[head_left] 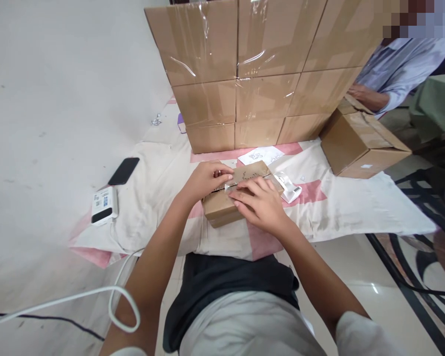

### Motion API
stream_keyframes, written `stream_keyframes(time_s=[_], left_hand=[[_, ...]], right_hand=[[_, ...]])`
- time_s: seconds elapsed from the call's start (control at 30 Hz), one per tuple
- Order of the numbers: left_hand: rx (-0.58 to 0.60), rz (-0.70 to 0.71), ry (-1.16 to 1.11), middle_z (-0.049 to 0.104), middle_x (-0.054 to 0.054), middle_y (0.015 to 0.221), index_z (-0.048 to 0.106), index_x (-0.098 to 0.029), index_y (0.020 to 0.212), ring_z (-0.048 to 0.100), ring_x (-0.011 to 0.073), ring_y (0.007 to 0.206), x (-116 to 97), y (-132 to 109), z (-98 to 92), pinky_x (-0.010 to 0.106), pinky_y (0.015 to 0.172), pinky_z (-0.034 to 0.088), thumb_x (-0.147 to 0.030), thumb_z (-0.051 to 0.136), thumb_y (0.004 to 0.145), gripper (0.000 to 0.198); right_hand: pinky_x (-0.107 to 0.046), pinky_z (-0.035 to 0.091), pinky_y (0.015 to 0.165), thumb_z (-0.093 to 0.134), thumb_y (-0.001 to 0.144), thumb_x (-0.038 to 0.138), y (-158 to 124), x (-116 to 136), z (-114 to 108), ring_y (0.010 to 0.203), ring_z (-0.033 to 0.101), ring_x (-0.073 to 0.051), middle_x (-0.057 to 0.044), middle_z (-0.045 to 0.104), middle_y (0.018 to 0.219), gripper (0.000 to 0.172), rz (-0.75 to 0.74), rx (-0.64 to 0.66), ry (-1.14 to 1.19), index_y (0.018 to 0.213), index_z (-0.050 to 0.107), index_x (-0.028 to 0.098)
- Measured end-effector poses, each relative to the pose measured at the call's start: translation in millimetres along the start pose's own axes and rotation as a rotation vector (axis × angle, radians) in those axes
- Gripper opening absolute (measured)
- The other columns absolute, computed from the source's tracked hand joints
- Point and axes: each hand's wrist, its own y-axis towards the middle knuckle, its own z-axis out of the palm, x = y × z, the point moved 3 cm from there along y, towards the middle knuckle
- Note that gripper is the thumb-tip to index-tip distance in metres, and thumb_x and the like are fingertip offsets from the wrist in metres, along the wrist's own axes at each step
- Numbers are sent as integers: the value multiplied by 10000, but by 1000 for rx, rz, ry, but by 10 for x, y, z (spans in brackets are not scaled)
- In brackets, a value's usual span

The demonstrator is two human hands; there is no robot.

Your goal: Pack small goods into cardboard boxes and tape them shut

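A small brown cardboard box (222, 212) lies on the cloth in front of me, its top flaps meeting at a seam. My left hand (209, 180) rests on the far left part of the top, fingers bent and a little apart. My right hand (261, 202) lies across the top with its fingers spread, fingertips by the seam. A short piece of clear tape (228, 188) shows between the two hands, partly covered by fingers. Touching or just beside the box's right side is a white and clear plastic item (289, 190) that resembles a tape dispenser.
Behind stands a tall stack of taped cardboard boxes (267, 99). Another box (363, 143) is at the right, near a person's hand (369, 96). On the left are a black phone (123, 171), a white device (104, 205) and a white cable (77, 292). Printed paper (261, 155) lies behind.
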Motion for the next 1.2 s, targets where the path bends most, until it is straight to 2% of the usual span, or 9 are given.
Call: stream_keyframes(time_s=[0.37,0.5,0.6,0.67,0.77,0.87,1.0,1.1,1.2], left_hand=[[-31,-26,-8,783,37,1039,804,-228,972,654,193,903,18,32,-14,317,839,501,-373,633,890,238],[-36,-111,51,755,22,1010,758,-249,1140,625,174,799,32,37,1,317,777,489,-405,669,865,329],[-85,-122,146,718,41,1100,717,-239,1200,637,201,918,69,41,-2,325,816,478,-450,687,850,410],[-109,-144,172,704,47,1138,713,-236,1194,636,216,979,114,40,3,331,846,471,-498,689,843,438],[-102,-220,165,720,25,1049,732,-261,1146,638,208,924,172,33,29,333,838,461,-509,634,873,382],[-118,-237,152,742,23,1058,751,-265,1054,637,210,935,159,19,49,334,835,450,-455,579,898,300],[-98,-253,140,765,15,1044,752,-265,975,632,208,892,120,-4,63,325,769,430,-460,546,912,291],[-77,-281,137,767,5,1031,750,-270,967,631,204,883,123,-6,59,313,753,421,-483,539,913,304],[-44,-315,160,755,-10,993,731,-267,912,620,197,875,131,6,53,298,724,398,-493,510,923,316]], right_hand=[[-416,377,875,542,1027,312,6,18,-3,1055,546,-246,-66,704,1149,254,-13,-21,2,1139,765,268],[-409,379,868,548,1024,308,12,10,1,1042,549,-242,-60,707,1122,246,-10,-31,6,1126,769,267],[-408,381,869,539,1029,315,8,6,1,1040,548,-242,-58,707,1124,253,-8,-24,13,1127,769,270],[-408,381,868,539,1031,319,2,5,2,1039,549,-242,-56,707,1125,253,-10,-26,15,1125,769,271],[-411,380,871,530,1034,316,-7,-2,9,1043,548,-244,-58,707,1129,256,-8,-31,16,1127,766,278],[-415,381,870,526,1039,331,-11,-14,10,1047,547,-249,-63,707,1135,260,-15,-34,20,1140,760,277],[-412,385,879,508,1047,306,-4,-4,-10,1046,555,-241,-54,711,1137,255,-31,-8,67,1045,759,258],[-432,386,921,529,1039,360,11,36,-14,1106,541,-266,-79,684,1241,276,-2,53,46,1204,727,263],[-474,379,951,585,1001,458,19,84,-7,1165,504,-318,-113,637,1336,407,5,111,-23,1347,679,265]])
